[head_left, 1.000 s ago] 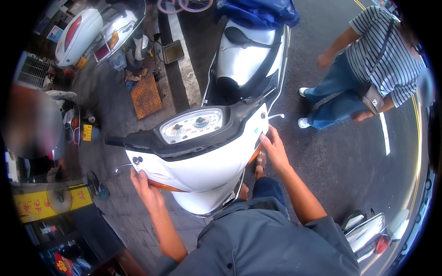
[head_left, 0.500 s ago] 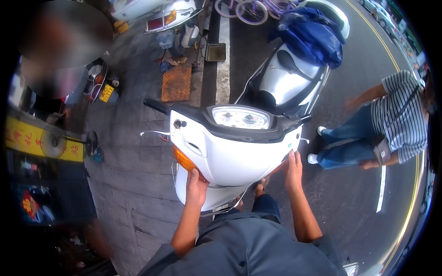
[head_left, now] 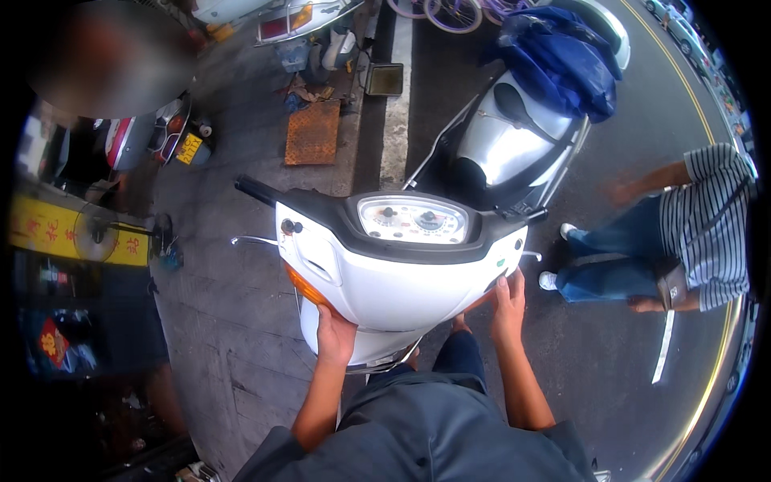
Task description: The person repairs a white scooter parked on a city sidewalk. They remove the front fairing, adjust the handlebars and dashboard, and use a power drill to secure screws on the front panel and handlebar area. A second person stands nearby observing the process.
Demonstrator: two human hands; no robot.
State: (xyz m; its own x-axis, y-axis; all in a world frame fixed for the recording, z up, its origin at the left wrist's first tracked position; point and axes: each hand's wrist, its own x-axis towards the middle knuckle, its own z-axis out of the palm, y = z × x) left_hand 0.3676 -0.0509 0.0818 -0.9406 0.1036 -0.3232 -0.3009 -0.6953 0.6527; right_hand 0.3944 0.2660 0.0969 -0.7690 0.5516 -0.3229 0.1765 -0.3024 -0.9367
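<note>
Out here at the roadside I see someone bent over a scooter's white front panel (head_left: 401,293), which sits directly before their body, below the black handlebar cowl (head_left: 345,217). The left hand (head_left: 336,333) holds the panel's lower edge, its thumb laid against the white just beneath the orange signal lens (head_left: 305,285), the rest of the fingers out of my sight under the rim. The right hand (head_left: 508,304) has the opposite edge, thumb and fingers pressed up close against the side, so the grip is set wide, one hand at each flank (how hard either one squeezes, I can't tell). Above the panel the oval gauge cluster (head_left: 414,219) faces upward, and a silver lever (head_left: 255,240) sticks out on the left. Behind the handlebars a glossy silver surface (head_left: 510,132) shines, with a crumpled blue cover (head_left: 554,60) bunched over its far end. A rusty metal plate (head_left: 312,132) lies on the paving, near a square tray (head_left: 385,79) by the painted white line (head_left: 397,120). Over to the right, well apart from the hands, is a person in a striped shirt (head_left: 707,217) and blue trousers.
</note>
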